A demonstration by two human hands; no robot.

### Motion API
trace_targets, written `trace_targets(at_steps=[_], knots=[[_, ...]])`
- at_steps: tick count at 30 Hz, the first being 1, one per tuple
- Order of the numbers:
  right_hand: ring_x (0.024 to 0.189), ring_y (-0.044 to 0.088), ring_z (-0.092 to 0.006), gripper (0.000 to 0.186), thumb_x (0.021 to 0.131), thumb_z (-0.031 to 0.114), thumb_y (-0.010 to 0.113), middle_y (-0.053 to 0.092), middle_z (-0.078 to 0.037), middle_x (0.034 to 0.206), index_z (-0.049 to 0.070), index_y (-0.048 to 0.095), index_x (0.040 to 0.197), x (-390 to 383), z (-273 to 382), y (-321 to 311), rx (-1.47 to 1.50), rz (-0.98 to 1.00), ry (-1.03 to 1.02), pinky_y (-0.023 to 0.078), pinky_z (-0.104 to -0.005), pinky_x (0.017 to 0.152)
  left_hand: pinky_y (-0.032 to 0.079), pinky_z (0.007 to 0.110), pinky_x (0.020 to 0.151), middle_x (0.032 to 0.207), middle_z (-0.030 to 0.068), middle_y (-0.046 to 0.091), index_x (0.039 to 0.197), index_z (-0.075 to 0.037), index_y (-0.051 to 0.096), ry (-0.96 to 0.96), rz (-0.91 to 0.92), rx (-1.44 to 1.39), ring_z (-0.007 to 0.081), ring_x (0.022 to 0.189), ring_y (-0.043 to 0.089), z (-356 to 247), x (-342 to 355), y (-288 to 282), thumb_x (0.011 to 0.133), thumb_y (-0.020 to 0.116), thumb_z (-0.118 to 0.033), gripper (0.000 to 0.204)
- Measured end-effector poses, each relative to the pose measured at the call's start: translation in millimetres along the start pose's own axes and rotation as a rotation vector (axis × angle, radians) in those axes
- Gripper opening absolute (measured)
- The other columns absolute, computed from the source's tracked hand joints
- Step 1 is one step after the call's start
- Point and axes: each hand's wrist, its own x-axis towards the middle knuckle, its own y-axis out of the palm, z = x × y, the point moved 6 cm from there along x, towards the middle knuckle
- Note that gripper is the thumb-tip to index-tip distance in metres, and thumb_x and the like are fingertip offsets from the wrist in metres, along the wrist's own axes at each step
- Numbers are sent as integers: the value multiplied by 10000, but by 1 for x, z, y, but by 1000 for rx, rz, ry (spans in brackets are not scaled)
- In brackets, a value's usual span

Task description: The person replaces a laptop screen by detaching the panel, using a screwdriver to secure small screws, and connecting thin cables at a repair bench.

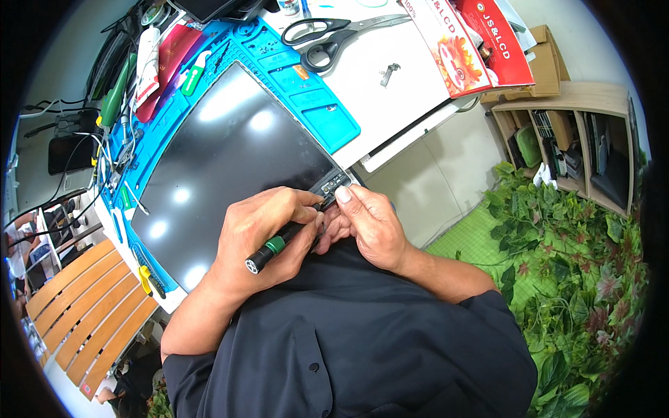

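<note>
A white bench (362,104) was seen, its near edge running in front of the person's dark shirt. Its left part was covered by a blue work mat (300,104) with moulded compartments. On this mat a dark flat panel (223,153) was laid face up, spotted with reflected light; one of its corners was brought to the bench's near edge, where it was partly covered by both hands. A red and white box (453,49) was placed towards the bench's right end. Black-handled scissors (352,29) were left well back from the near edge, between mat and box. At the panel's corner a black tool with a green band (268,252) was pinched in the grip of the left hand (261,226), its tip hidden by the fingers. The thumb of the right hand (376,230) was set against the end of a narrow strip of parts (331,187) there, the other fingers being curled below; whether anything was pinched in that grip could not be told. A small metal piece (389,74) was left on bare bench, near the scissors.
</note>
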Motion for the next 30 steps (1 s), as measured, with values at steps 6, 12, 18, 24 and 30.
trace_targets(at_steps=[6,12,18,24,30], knots=[[793,757,-298,472,1183,352,371,692,-215,996,-87,540,1206,0,1,0,-15,-4,-5,631,-362,749,583,369,686,951,172,757,877,-3,642,-32,-27,-26,320,774,747,0,-3,0,761,774,78,194],[798,754,-290,460,1182,340,374,694,-217,1002,-86,544,1218,0,2,1,-7,-15,-20,630,-359,753,586,359,686,953,167,763,878,-6,647,-35,-56,-20,311,776,759,0,-4,0,782,781,76,184],[788,751,-272,454,1180,347,388,691,-202,979,-76,551,1187,0,3,2,11,-22,-17,630,-351,743,584,353,680,940,165,762,879,-4,649,-46,-67,-33,305,753,753,0,-5,0,789,783,78,181],[769,750,-258,454,1179,359,401,685,-183,941,-64,561,1146,0,3,4,17,-36,-24,630,-341,726,582,345,673,943,180,765,861,2,635,-22,-33,-28,291,751,753,0,-2,0,788,785,83,185],[777,758,-291,458,1185,325,365,696,-213,995,-95,546,1210,-1,2,2,-38,-17,-23,633,-351,732,571,357,659,933,172,748,862,7,628,-53,-50,-46,307,729,733,2,-2,1,780,763,90,179]])
